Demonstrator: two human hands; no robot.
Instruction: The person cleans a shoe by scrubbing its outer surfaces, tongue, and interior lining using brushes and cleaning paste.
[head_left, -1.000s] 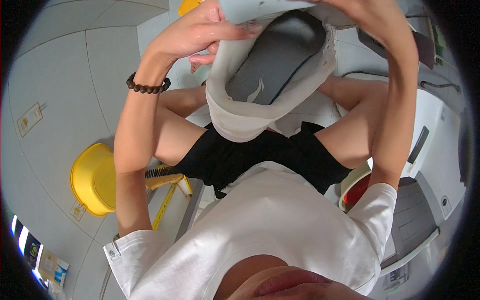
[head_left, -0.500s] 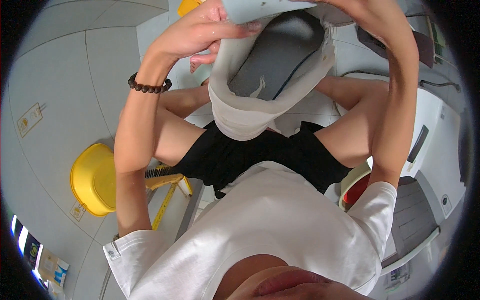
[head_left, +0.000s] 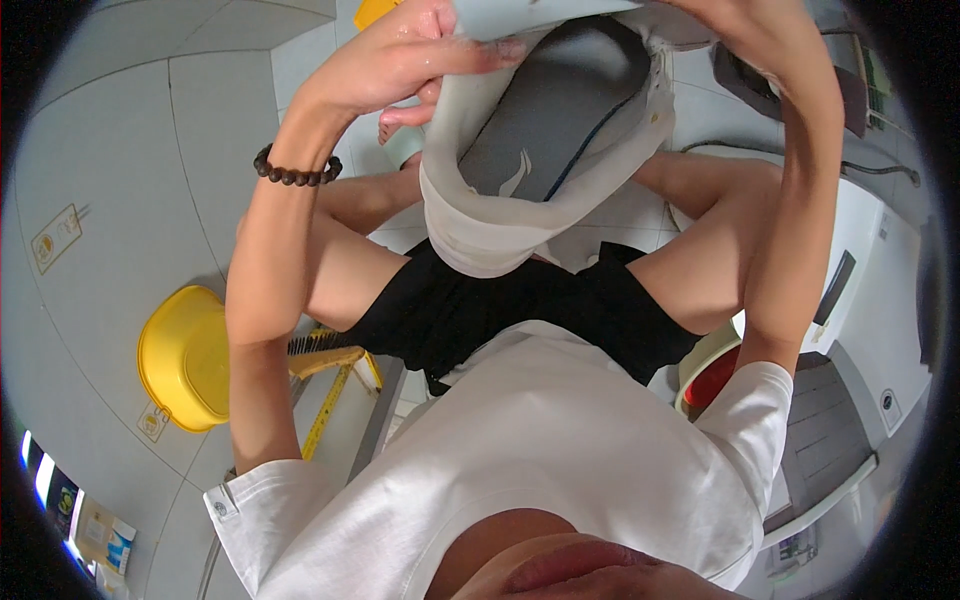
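Note:
A white shoe (head_left: 490, 240) with a grey insole hangs in front of me at the top of the view, its rounded heel end nearest me. A pale strip curls up inside it. My left hand (head_left: 400, 65), wet, grips the left rim with the thumb pressed along the edge and the fingers bent below. My right hand (head_left: 720, 20) holds the upper right rim; its fingers are largely cut off by the top edge. A pale blue-white part (head_left: 540, 15) of the shoe spans between the hands.
A yellow basin (head_left: 185, 360) hangs against the tiled wall at left. A dark-bristled brush (head_left: 315, 343) is beside my left thigh. A pale tub (head_left: 705, 372), red inside, stands by my right thigh, with a white appliance (head_left: 880, 300) beyond. A hose (head_left: 880, 168) lies at right.
Both hands keep their hold on the shoe. The shoe and my right forearm have shifted very slightly right.

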